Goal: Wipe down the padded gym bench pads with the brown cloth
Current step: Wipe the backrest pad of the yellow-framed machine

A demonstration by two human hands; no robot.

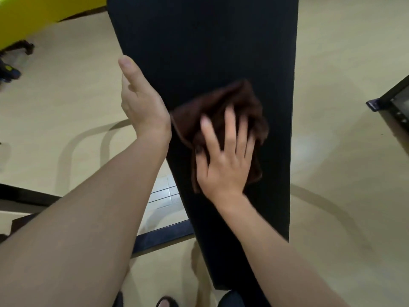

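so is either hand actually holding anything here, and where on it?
Right hand presses the crumpled brown cloth from on top, fingers spread, no grip. Left hand rests, fingers straight, against the left edge of the black padded bench pad.

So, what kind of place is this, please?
Probably a gym. A long black padded bench pad is being wiped with a brown cloth, and yellow padded equipment stands on the smooth beige floor.

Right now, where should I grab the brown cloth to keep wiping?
Press down on the bunched middle of the brown cloth from above, as the right hand does with spread fingers. It lies crumpled flat on the black bench pad, so no edge stands up.
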